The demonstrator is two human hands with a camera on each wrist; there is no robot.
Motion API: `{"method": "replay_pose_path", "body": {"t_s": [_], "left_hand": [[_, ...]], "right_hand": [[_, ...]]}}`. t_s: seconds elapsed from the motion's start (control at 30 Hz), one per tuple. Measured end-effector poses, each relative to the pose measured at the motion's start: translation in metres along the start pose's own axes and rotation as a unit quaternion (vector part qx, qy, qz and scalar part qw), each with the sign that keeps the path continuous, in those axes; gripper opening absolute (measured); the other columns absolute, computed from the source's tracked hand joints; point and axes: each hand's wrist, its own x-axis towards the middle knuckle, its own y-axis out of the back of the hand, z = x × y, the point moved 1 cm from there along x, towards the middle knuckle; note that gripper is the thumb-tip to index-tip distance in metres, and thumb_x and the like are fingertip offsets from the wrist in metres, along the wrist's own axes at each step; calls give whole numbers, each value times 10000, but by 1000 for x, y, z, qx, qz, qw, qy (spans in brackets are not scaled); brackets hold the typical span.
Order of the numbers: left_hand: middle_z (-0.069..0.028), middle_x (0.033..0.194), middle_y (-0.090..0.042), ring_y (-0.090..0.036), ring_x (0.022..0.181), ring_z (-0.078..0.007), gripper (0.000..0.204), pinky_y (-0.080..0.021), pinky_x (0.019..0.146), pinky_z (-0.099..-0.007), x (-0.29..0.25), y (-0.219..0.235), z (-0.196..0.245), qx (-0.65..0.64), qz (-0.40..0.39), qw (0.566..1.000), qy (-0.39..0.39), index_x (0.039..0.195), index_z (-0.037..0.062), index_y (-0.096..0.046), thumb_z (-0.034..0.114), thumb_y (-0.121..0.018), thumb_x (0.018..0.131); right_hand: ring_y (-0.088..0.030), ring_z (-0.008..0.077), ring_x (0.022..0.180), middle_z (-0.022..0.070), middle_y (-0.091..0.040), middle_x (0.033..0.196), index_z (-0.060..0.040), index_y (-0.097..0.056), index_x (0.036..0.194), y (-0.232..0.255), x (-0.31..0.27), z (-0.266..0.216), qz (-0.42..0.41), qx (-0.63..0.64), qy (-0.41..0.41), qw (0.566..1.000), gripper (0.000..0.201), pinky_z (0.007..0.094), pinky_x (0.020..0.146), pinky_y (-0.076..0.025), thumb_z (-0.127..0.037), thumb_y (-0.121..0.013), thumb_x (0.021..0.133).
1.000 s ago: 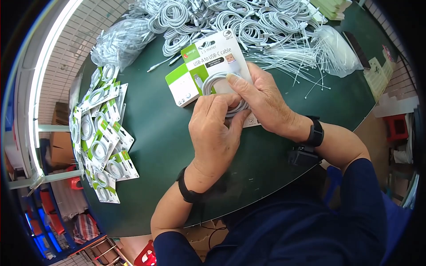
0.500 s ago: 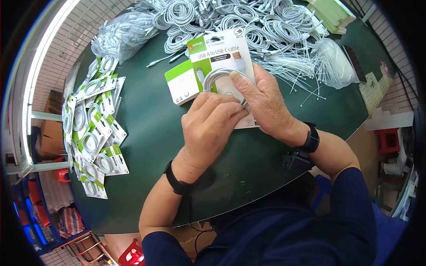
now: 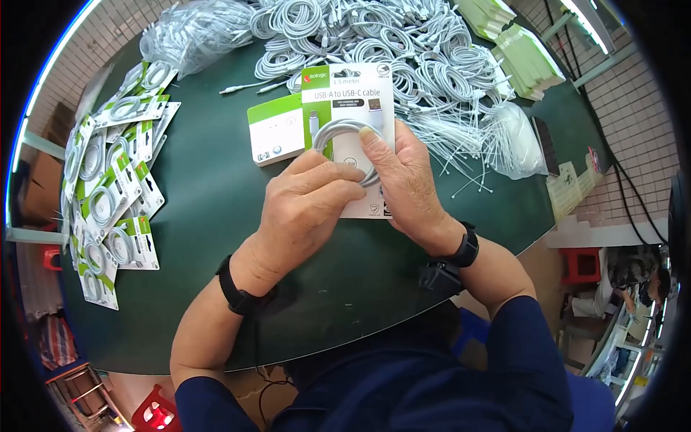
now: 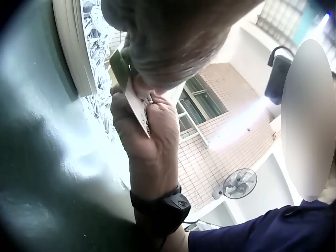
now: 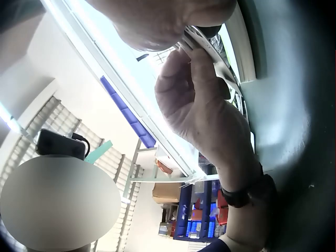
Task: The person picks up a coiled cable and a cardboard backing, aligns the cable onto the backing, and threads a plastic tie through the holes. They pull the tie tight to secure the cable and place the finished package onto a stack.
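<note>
Both hands hold a white and green cable card printed "USB-A to USB-C cable" upright over the table. A coiled grey-white cable lies against its front. My right hand grips the card's right edge, thumb pressing the coil onto it and fingers behind. At the lower left of the coil, my left hand pinches the cable with its fingertips; its thumb is hidden. The left wrist view shows the right hand around the card's edge. In the right wrist view the left hand reaches up to the card.
Just behind the held card sits a stack of white and green cards. Finished-looking cards with coils overlap at left. Loose coiled cables, white ties and a plastic bag lie farther back. More card stacks stand at back right.
The head view has turned, so the whole scene sits farther left. The card stands straighter, and the left fingers have shifted from around the coil's lower part to its lower left side.
</note>
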Motion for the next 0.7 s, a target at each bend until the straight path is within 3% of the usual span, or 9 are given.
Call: {"method": "replay_pose_path", "body": {"t_s": [0.13,0.23,0.43,0.63,0.7], "left_hand": [[-48,909,-719,-652,793,-262,274,-540,710,-375,2,-9,22,-13,55,990,129,938,74,-707,-30,-791,698],[-54,901,-715,-660,817,-278,262,-537,723,-382,-1,-15,23,-25,103,988,114,945,73,-706,-25,-795,718],[-52,914,-722,-670,845,-278,245,-539,723,-382,-5,-15,8,-2,65,997,43,921,70,-697,-32,-793,720],[-68,987,-723,-665,864,-264,215,-548,729,-353,-4,-11,5,-56,79,990,104,936,63,-700,-15,-802,764],[-88,1093,-706,-675,888,-214,272,-548,738,-310,-2,3,9,-24,115,987,107,1058,38,-677,23,-802,817]], "right_hand": [[-627,84,945,81,-692,1098,32,-574,1234,-7,-1,-6,12,29,4,999,285,269,789,-546,-201,-581,1071],[-628,88,943,84,-692,1098,33,-570,1237,-10,-4,-4,21,3,45,999,286,274,789,-547,-202,-574,1074],[-631,90,931,87,-692,1099,30,-576,1225,-4,-5,4,21,-30,43,998,274,277,783,-550,-198,-572,1073],[-637,79,939,76,-694,1113,25,-576,1242,-2,6,1,9,-2,34,999,290,266,787,-549,-213,-577,1076],[-643,79,960,78,-694,1130,20,-575,1253,0,6,-8,8,27,37,999,298,265,800,-552,-221,-576,1078]]}}
